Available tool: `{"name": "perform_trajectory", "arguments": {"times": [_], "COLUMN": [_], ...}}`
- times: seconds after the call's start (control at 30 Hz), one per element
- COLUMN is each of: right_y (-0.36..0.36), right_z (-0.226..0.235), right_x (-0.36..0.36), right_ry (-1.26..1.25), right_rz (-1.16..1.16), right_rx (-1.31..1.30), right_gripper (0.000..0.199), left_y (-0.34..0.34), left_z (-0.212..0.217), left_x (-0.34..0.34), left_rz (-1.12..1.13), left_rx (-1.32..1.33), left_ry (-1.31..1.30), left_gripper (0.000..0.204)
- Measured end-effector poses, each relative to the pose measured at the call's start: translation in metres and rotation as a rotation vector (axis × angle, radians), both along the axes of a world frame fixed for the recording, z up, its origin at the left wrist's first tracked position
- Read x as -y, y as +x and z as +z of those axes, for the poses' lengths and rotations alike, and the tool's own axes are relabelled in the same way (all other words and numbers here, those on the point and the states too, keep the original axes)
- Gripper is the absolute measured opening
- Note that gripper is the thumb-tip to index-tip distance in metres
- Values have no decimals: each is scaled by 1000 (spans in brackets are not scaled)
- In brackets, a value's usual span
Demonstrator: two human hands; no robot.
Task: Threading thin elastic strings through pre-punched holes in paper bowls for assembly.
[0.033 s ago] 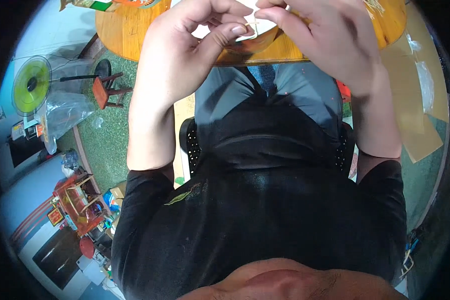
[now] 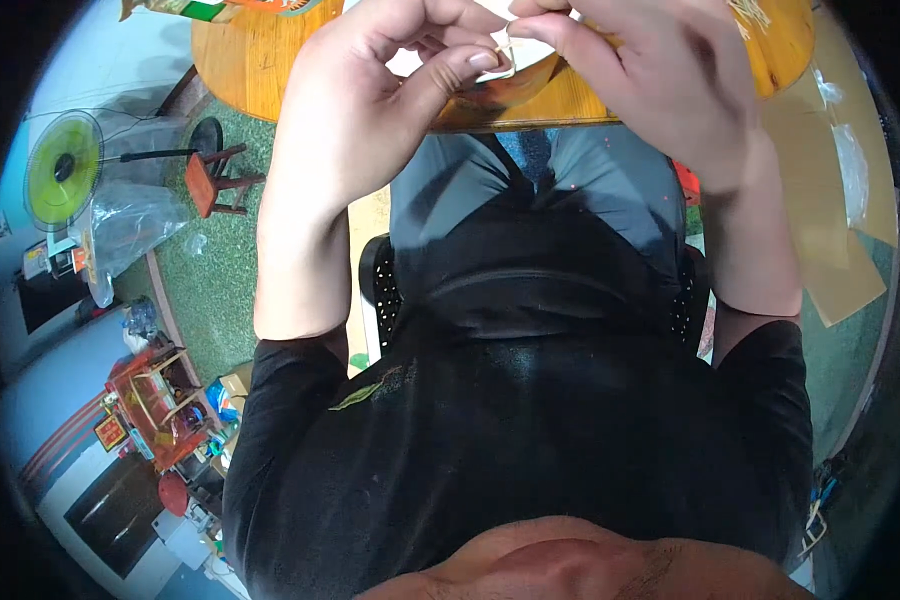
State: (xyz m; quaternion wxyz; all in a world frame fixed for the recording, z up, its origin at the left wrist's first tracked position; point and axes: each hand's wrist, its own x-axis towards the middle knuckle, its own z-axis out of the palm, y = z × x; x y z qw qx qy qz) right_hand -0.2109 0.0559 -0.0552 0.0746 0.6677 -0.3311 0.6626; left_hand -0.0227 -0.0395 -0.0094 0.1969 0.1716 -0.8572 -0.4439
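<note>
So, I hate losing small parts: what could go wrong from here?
The thin pale piece at the left hand's thumb could slip. Held near the edge of the wooden table, it might drop onto the grey trousers or green floor. Being so thin, it might also snap if squeezed hard.

Glossy wooden table [image 2: 255,70], matt woodlike sticks [image 2: 749,14], matt black cloth shirt [image 2: 580,420], shiny crinkled plastic bag [image 2: 130,225]
</note>
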Motion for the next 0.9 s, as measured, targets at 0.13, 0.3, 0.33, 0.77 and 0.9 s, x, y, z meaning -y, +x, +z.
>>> {"name": "perform_trajectory", "arguments": {"times": [0.13, 0.3, 0.33, 0.77, 0.9], "right_y": [11, 5, 4, 14, 16], "right_z": [38, 37, 26, 24, 30], "right_x": [-23, -20, -11, -23, -20], "right_ry": [435, 394, 394, 556, 526], "right_rz": [-276, -183, -190, -284, -295], "right_rx": [-318, -266, -265, 47, -26], "right_gripper": [8, 10, 10, 4, 4], "left_y": [-2, -10, -12, -9, -4], "left_z": [3, 12, 12, 11, 11], "left_x": [4, 8, 9, 11, 13], "left_rz": [37, -12, -57, -43, -3], "left_rx": [62, 212, 193, 202, 186], "left_ry": [162, 3, -25, 81, 128], "left_gripper": [14, 9, 7, 15, 18]}}
